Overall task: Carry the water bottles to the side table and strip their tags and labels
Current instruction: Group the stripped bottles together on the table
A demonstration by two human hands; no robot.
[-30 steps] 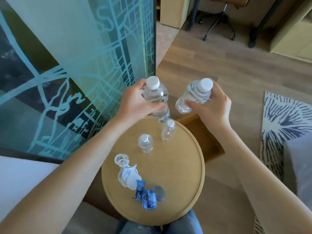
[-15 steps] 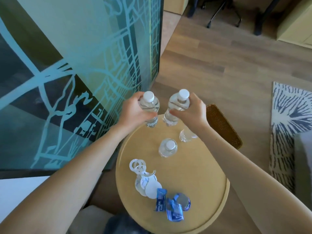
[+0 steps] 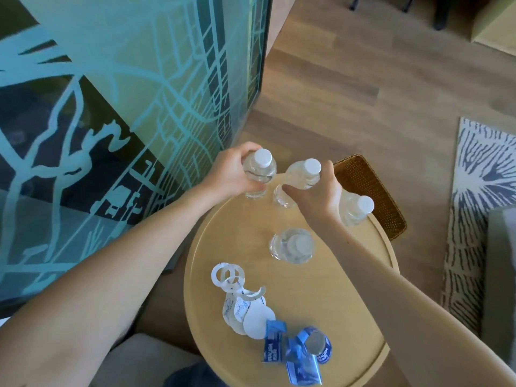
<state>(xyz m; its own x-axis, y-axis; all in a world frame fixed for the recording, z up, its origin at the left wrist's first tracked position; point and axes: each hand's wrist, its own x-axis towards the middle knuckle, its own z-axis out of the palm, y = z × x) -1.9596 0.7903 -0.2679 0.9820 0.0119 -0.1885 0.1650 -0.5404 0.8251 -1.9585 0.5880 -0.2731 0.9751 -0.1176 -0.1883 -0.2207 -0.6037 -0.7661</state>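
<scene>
Both bottles have come down since half a second ago, and I now see them low over the far edge of the round counter (image 3: pixel 195 277). The left hand (image 3: pixel 231 175) has its grip wrapped round the left bottle (image 3: pixel 260 174) just under its white cap, and that bottle stands nearly upright. The right hand (image 3: pixel 317 198) has its grip curled over the shoulder of the right bottle (image 3: pixel 301 175), which leans with its cap tipped to the right. I think both bases are touching the counter, but the clear plastic and the fingers make that hard to judge.

The two held bottles are just beside each other. A third bottle (image 3: pixel 355 210) stands at the counter's right edge, partly behind the right wrist. A fourth bottle (image 3: pixel 291 245) stands nearer me, between my forearms.

On the near side of the counter lies a heap of white tags (image 3: pixel 242 304), and beside it, closer to me, crumpled blue labels (image 3: pixel 301 354). A woven basket (image 3: pixel 370 188) sits on the floor behind the counter, beside a patterned rug (image 3: pixel 481 191).
</scene>
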